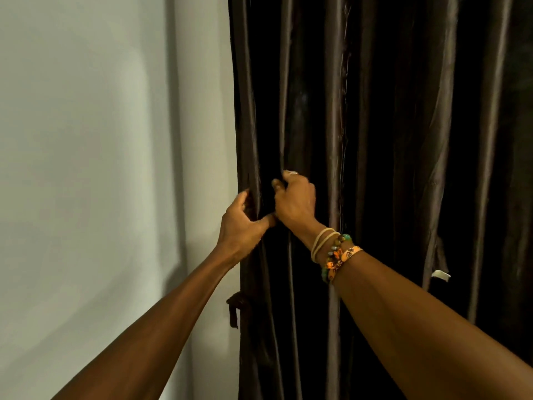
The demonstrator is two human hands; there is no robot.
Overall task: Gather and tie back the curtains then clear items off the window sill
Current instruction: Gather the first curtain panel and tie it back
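Dark curtain (403,140) hangs drawn shut in long folds beside pale wall (86,168). Left hand (239,223) curls round its outer edge. Right hand (294,200) pinches the next pleat, thumbs nearly touching; probably bunching folds toward the wall for tying. Knotted cord (235,308), seemingly the tie-back, hangs lower at that edge. Window sill hidden; no containers visible.

Dark glossy curtain (375,140) in upright folds; perhaps a tieback (235,308) lower left

I count one dark brown curtain (375,140), two hands, my left hand (240,226) and my right hand (294,202), one knotted cord (235,308), one white tag (440,275).
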